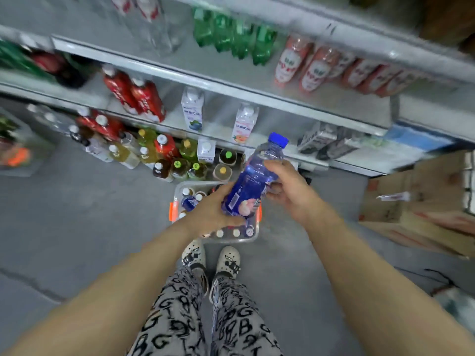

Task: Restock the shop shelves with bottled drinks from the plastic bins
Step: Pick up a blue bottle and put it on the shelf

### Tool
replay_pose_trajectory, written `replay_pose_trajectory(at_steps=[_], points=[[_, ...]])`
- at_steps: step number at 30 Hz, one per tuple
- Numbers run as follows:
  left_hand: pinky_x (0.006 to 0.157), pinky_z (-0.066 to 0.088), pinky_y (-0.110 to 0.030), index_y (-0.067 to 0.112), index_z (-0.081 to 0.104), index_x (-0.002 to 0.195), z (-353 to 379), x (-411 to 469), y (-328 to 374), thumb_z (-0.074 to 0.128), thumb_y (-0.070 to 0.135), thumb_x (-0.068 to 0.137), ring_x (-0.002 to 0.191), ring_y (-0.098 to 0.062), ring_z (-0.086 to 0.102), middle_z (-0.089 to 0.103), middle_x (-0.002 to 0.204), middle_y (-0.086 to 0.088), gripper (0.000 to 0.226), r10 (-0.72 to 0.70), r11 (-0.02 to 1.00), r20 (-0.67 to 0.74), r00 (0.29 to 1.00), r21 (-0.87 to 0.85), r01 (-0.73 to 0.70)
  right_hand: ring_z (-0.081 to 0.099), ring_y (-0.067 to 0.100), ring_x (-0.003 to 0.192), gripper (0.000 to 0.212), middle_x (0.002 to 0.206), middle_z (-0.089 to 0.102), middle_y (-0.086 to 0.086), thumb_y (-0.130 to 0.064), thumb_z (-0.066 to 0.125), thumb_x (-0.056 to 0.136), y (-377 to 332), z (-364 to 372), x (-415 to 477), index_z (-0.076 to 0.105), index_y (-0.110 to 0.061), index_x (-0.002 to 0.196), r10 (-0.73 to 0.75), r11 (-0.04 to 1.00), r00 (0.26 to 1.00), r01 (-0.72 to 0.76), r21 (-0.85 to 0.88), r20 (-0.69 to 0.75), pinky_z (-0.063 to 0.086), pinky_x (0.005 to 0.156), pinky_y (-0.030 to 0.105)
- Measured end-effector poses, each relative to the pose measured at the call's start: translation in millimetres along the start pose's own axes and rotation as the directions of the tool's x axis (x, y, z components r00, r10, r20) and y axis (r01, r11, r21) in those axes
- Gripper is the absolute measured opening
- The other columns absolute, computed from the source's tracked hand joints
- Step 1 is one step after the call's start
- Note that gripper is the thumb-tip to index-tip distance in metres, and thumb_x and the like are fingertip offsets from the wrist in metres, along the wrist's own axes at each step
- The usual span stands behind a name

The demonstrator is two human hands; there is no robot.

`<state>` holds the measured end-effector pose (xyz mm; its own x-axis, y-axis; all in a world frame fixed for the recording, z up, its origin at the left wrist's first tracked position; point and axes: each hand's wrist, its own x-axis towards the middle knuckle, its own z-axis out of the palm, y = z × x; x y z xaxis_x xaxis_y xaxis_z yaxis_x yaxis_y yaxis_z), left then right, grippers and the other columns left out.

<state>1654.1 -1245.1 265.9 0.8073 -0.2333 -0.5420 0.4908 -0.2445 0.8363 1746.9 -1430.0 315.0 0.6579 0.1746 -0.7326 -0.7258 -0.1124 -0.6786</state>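
Note:
I hold a blue-labelled bottle (253,181) with a blue cap, tilted, above the clear plastic bin (177,191). My left hand (210,208) grips its lower end from below. My right hand (288,187) wraps round its upper body. The bin sits on the floor in front of my feet, has orange latches, and holds several bottles, partly hidden by my hands. The grey shop shelves (231,86) rise ahead with drinks on them.
Several bottles (164,150) stand on the floor at the shelf foot. Red bottles (138,96), white cartons (192,109), green bottles (236,37) and pink bottles (316,68) fill the shelves. Cardboard boxes (421,201) lie at the right.

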Motion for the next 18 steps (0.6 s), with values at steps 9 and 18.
replay_pose_trajectory(at_steps=[9,18], points=[[0.092,0.050,-0.018,0.031,0.036,0.140,-39.7,-83.0,100.0,0.084,0.013,0.076,0.107,0.005,0.062,0.060,0.123,0.014,0.082,0.085,0.995,-0.094,0.992,-0.034,-0.089,0.069,0.021,0.089,0.069,0.105,0.072,0.003,-0.039,0.084,0.071,-96.3,45.8,-86.1,0.052,-0.019,0.129,-0.203,0.968,0.967,0.222,-0.113,0.155,0.053,0.085,0.041],[0.095,0.054,-0.038,0.031,0.040,0.135,-97.6,-150.4,147.2,0.083,0.034,0.076,0.108,-0.009,0.063,0.060,0.126,0.009,0.073,0.129,0.989,-0.321,0.938,-0.030,-0.147,0.067,0.018,0.080,0.040,0.090,0.073,0.001,-0.034,0.077,0.086,-156.3,135.6,-129.1,0.052,-0.023,0.115,-0.318,0.912,0.924,0.360,-0.197,0.214,0.052,0.082,0.037]])
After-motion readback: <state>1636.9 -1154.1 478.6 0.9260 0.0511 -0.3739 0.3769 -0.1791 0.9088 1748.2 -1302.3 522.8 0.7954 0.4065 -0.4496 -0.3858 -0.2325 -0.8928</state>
